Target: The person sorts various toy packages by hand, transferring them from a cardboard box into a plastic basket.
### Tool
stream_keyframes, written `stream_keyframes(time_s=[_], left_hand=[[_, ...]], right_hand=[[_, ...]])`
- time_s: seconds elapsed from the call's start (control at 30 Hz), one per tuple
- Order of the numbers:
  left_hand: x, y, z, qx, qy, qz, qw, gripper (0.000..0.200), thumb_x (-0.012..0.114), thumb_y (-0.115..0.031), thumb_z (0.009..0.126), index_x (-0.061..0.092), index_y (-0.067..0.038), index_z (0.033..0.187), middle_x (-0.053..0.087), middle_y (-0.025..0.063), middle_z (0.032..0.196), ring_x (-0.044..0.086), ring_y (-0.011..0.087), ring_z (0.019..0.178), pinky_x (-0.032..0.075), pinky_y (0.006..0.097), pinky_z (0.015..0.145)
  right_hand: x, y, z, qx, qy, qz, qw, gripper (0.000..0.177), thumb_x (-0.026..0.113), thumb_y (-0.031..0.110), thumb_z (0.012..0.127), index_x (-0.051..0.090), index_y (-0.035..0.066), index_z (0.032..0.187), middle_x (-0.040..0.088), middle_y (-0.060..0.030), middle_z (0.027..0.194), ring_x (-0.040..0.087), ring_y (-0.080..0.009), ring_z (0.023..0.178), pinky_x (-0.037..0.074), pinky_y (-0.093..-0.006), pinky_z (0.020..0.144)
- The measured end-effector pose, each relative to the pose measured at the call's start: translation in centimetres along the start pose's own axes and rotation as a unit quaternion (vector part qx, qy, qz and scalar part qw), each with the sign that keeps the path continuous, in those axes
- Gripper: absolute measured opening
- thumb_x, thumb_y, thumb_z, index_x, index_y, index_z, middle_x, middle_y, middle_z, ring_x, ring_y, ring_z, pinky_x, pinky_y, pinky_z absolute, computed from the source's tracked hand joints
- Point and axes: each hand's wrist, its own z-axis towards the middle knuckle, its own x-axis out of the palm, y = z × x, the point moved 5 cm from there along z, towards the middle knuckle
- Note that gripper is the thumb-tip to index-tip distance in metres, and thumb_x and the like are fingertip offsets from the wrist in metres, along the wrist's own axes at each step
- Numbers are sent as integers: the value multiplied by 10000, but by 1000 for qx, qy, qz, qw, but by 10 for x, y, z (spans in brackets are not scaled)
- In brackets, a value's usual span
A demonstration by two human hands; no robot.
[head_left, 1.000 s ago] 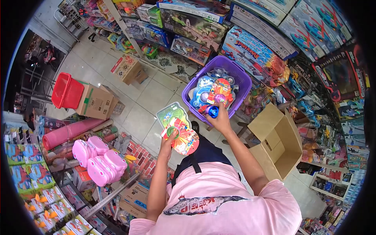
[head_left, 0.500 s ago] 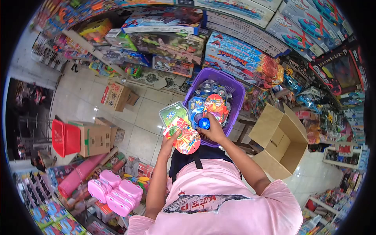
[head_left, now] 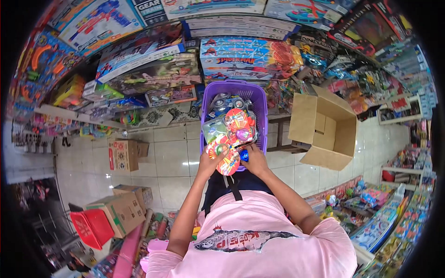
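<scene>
- My left hand (head_left: 209, 161) is closed on the carded toys (head_left: 225, 160), thumb across the front. It has swung in from the side to the near rim of the purple basket (head_left: 232, 84).
- My right hand (head_left: 256, 160) pinches the small blue toy (head_left: 244, 155), drawn back from inside the basket to just beside the cards.
- Both hands now meet over that edge.

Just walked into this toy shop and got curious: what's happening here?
A person in a pink shirt stands over a purple basket of packaged toys. The left hand holds a red-and-green toy card at its near rim; the right hand grips a blue toy beside it. An open cardboard box stands nearby.
</scene>
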Motion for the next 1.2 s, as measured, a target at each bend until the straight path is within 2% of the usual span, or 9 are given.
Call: stream_keyframes(time_s=[0.17,0.3,0.47,0.53,0.6,0.73,0.8,0.97,1.2], left_hand=[[-18,-3,7,172,-87,241,951,523,694,-237,892,455,57,1252,482,240,1210,496,395,1117,399,443,969],[-46,-14,4,275,-140,387,869,429,588,-204,952,456,54,1268,470,232,1240,507,360,1114,406,430,968],[-64,42,37,132,-41,214,967,464,606,-190,940,447,35,1313,512,202,1205,573,274,1007,495,366,846],[-64,45,48,113,-8,205,972,462,620,-201,943,440,50,1287,586,164,1132,601,217,934,503,329,805],[-70,66,68,86,-5,177,980,489,683,-210,900,464,44,1255,624,152,1108,624,208,907,502,326,797],[-61,70,73,41,3,135,990,466,676,-339,922,504,39,1132,620,114,975,579,170,867,484,309,792],[-59,75,67,-73,-74,-55,993,482,600,-463,954,533,11,1017,597,76,910,549,165,802,466,292,782],[-33,51,29,-19,-85,-15,996,478,506,-469,1007,517,-37,802,533,23,757,474,94,731,422,279,691],[44,-13,-13,70,-26,-10,997,447,496,-427,1025,469,-59,772,482,-6,735,399,70,706,391,257,655]], right_hand=[[2,0,-5,12,-51,8,999,570,785,186,729,556,14,1221,543,-184,1232,546,-369,1137,455,-463,955],[-24,6,-14,18,-132,19,991,490,726,130,754,559,13,1199,568,-171,1114,521,-374,1103,431,-470,937],[-16,-33,-21,174,-351,1,920,502,678,114,792,510,-16,1248,505,-229,1163,484,-440,1088,400,-493,956],[10,-67,-18,209,-361,50,907,462,660,118,817,530,-24,1238,566,-257,1181,531,-452,1103,427,-488,950],[36,-90,-12,241,-217,295,899,409,644,113,829,558,-28,1203,641,-280,1100,607,-440,1053,471,-485,910],[45,-87,-30,243,-243,211,915,360,614,101,837,588,-37,1168,664,-276,1026,631,-434,996,493,-460,876],[37,-80,-44,226,-272,184,917,304,602,106,828,601,-42,1094,645,-302,984,618,-461,965,490,-489,840],[9,-69,-95,194,-311,180,913,238,605,112,819,584,-31,1008,634,-299,885,611,-483,886,473,-522,785],[-51,-99,-171,162,-371,223,887,285,609,117,823,579,-28,1067,645,-280,885,621,-471,863,481,-506,757]])
